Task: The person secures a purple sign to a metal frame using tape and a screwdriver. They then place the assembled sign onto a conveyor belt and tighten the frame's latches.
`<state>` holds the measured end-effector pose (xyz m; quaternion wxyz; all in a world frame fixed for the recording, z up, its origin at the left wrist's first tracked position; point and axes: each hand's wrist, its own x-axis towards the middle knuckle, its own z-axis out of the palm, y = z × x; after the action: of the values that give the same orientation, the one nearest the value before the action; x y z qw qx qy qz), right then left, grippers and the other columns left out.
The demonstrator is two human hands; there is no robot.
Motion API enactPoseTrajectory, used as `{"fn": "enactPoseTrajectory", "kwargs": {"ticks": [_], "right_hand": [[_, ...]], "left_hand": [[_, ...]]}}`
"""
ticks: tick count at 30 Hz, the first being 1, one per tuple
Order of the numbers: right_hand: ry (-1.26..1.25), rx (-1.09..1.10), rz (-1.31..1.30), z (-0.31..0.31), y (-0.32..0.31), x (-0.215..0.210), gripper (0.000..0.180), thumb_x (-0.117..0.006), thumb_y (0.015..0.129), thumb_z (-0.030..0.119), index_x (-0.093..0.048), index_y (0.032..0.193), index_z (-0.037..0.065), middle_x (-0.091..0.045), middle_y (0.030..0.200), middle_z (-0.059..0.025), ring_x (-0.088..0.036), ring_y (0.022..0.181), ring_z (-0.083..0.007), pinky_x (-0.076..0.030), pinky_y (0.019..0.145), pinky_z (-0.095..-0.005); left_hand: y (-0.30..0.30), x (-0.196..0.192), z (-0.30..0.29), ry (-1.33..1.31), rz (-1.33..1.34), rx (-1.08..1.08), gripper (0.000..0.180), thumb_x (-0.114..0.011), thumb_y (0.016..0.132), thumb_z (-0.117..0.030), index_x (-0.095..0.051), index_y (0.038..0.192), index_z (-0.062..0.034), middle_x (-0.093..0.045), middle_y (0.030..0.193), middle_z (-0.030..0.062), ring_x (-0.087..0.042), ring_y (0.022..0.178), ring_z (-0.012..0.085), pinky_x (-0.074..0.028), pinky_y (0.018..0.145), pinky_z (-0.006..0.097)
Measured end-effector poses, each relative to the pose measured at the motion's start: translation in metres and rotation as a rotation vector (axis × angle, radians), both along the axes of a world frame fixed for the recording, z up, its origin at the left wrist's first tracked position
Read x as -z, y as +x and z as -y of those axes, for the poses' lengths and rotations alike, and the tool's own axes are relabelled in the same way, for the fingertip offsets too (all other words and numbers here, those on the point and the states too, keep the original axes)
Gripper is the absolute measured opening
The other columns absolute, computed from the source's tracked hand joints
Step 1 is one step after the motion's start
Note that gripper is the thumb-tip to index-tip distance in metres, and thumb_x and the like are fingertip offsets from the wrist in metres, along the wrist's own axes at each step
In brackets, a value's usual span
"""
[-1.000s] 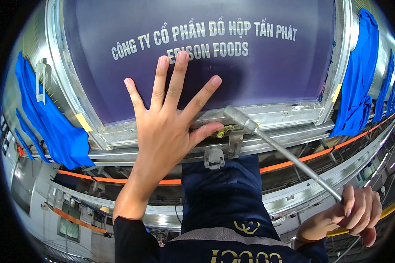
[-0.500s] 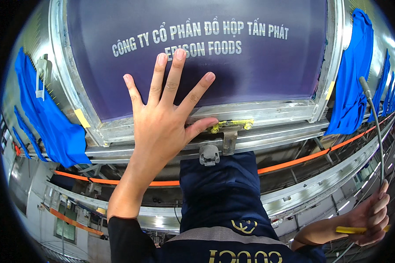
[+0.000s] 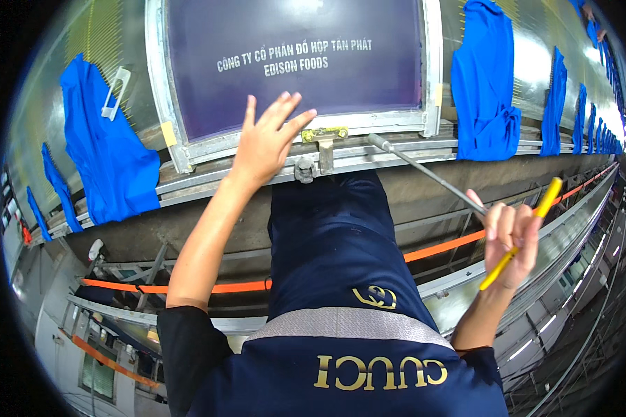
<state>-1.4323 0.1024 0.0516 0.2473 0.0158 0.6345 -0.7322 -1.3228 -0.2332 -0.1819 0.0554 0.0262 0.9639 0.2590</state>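
My left hand (image 3: pixel 266 144) is open with fingers spread, resting on the near edge of a metal-framed printing screen (image 3: pixel 176 135) with dark purple mesh. Just right of its fingertips sits a yellow clamp piece (image 3: pixel 325 133) above a small bolt fitting (image 3: pixel 303 169). My right hand (image 3: pixel 511 238) grips a long metal rod tool (image 3: pixel 428 172) with a yellow handle (image 3: pixel 544 200). The rod's socket end lies against the rail below the frame's near right part.
Blue shirts lie flat on the long printing table: one at the left (image 3: pixel 108 149), one at the right (image 3: pixel 485 80), several more running off to the far right (image 3: pixel 583 104). An orange strip (image 3: pixel 444 247) and metal rails run under the table edge.
My left hand has slid off the mesh down to the frame's near edge. My right hand has swung the rod back in, its tip now at the rail under the frame.
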Motion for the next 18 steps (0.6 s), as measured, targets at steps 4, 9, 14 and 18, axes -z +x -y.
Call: {"fn": "enactPoseTrajectory", "kwargs": {"ticks": [4,9,14,18], "right_hand": [[0.035,0.016,-0.036,-0.005,0.016,-0.007,0.046,-0.042,0.108,0.040,-0.034,0.071,0.014,-0.036,0.059,-0.0005,-0.046,0.068,-0.0215,-0.032,0.110,-0.0655],[-0.020,-0.099,-0.048,0.007,0.020,-0.006,0.045,-0.044,0.107,0.035,-0.034,0.070,0.013,-0.039,0.060,-0.0020,-0.052,0.069,-0.0239,-0.036,0.108,-0.0624],[-0.007,-0.187,-0.072,0.016,0.009,0.004,0.044,-0.041,0.108,0.036,-0.033,0.071,0.013,-0.038,0.059,-0.0017,-0.050,0.069,-0.0221,-0.032,0.111,-0.0649],[0.050,-0.265,-0.084,0.013,0.000,0.004,0.044,-0.041,0.108,0.034,-0.033,0.070,0.014,-0.039,0.060,-0.0019,-0.052,0.070,-0.0218,-0.035,0.110,-0.0634]], "left_hand": [[0.010,-0.041,-0.034,0.065,0.006,0.038,0.074,-0.075,0.077,-0.059,-0.058,0.137,-0.0206,-0.039,0.158,0.0102,-0.036,0.147,0.0286,-0.014,0.118,0.067],[0.024,-0.029,-0.048,-0.048,-0.023,0.017,0.079,-0.083,0.070,-0.050,-0.056,0.140,-0.0255,-0.037,0.160,0.0069,-0.031,0.149,0.0286,-0.013,0.118,0.070],[0.024,-0.028,-0.052,-0.051,-0.035,-0.006,0.077,-0.083,0.070,-0.050,-0.058,0.139,-0.0273,-0.038,0.159,0.0065,-0.031,0.149,0.0302,-0.016,0.117,0.069],[0.025,-0.037,-0.054,-0.060,-0.041,-0.013,0.072,-0.081,0.072,-0.051,-0.061,0.136,-0.0245,-0.042,0.157,0.0066,-0.034,0.147,0.0311,-0.019,0.116,0.069]]}}
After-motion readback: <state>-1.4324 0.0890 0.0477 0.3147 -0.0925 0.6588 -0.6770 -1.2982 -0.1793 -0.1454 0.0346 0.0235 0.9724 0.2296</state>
